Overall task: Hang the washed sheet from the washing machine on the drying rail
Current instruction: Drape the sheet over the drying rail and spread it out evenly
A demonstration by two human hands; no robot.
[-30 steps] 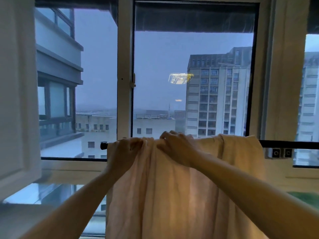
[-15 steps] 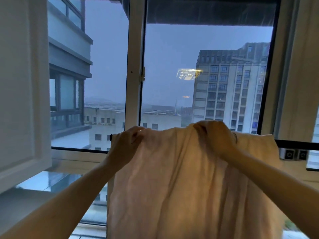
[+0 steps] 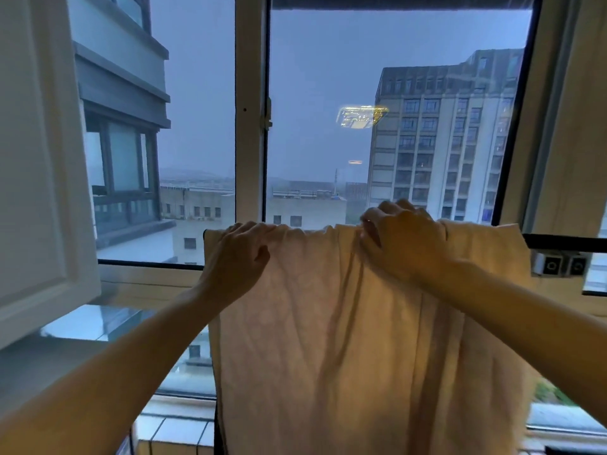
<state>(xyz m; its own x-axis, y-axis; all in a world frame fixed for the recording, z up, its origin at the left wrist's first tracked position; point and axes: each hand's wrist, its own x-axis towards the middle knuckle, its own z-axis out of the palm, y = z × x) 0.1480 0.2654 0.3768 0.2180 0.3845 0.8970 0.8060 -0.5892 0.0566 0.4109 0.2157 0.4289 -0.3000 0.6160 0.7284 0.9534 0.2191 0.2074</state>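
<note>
Sheet: your pale sheet (image 3: pixel 345 323) is draped over the black drying rail (image 3: pixel 565 242) and hangs down in long soft folds to the bottom of the view.
Sheet on rail: it covers the rail from its left end; bare rail shows only past the sheet's right edge.
Top fold: gathered into small puckers between your two hands, smoother towards the right edge.
Left hand: your left hand (image 3: pixel 236 257) sits at the sheet's top left corner, near the rail's left end.
Left fingers: fingers (image 3: pixel 256 229) curled over the top fold, thumb on the near side, holding the cloth.
Right hand: your right hand (image 3: pixel 400 241) is on the top fold right of the middle, well apart from the left.
Right fingers: fingers (image 3: pixel 391 210) hooked over the fold, thumb pressed to the front face, holding the cloth.
Rail itself under the hands: hidden by fabric; cannot tell whether you grip it too.
Behind: window frame (image 3: pixel 249 126) with a tall building (image 3: pixel 443 136) outside and a lamp reflection (image 3: pixel 361 116) in the glass.
Left edge: white panelled door (image 3: pixel 33 159).
Below the rail's bare right part: two small square fittings (image 3: pixel 561 266), detail too small to read.
</note>
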